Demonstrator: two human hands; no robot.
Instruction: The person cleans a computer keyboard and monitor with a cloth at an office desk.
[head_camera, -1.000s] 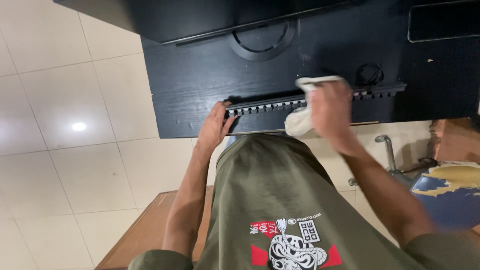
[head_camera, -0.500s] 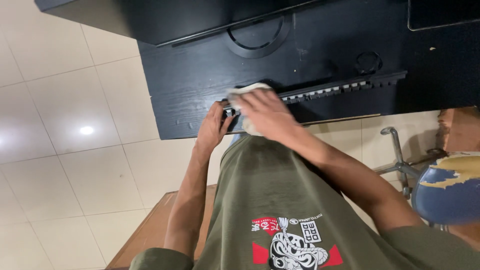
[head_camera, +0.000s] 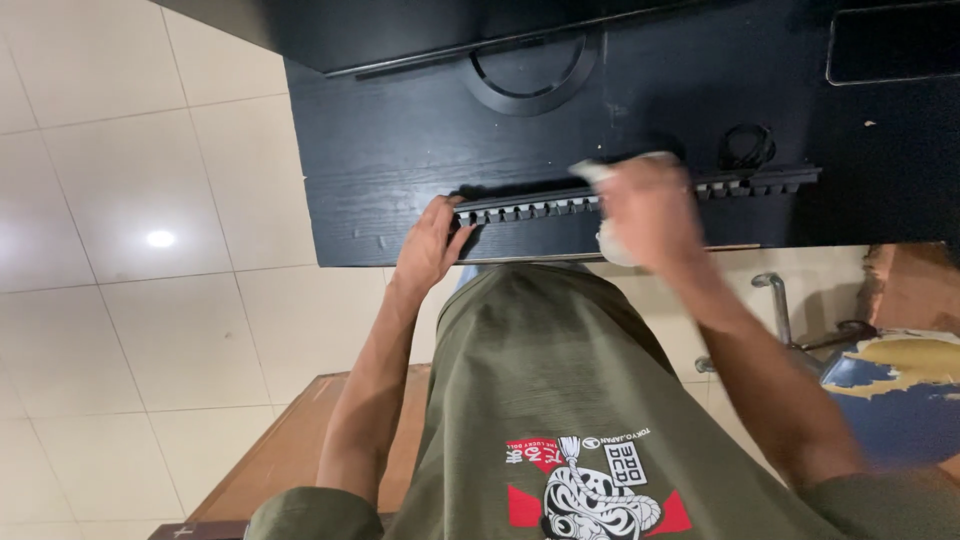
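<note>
A black keyboard (head_camera: 760, 183) lies along the front of a black desk (head_camera: 400, 140). My left hand (head_camera: 430, 245) rests on the keyboard's left end, fingers curled on its edge. My right hand (head_camera: 650, 210), blurred by motion, is shut on a white cloth (head_camera: 610, 240) and presses it on the keyboard's middle. The cloth shows above and below my fingers.
A monitor's round base (head_camera: 530, 80) stands at the back of the desk, with a cable coil (head_camera: 745, 145) to its right. Pale floor tiles (head_camera: 130, 200) lie left of the desk. A wooden seat (head_camera: 290, 450) is under me, and a chrome chair frame (head_camera: 775, 300) is at the right.
My right hand with the cloth swept left along the keyboard to its left end, then came back right to its middle. My left hand stayed on the left end.
</note>
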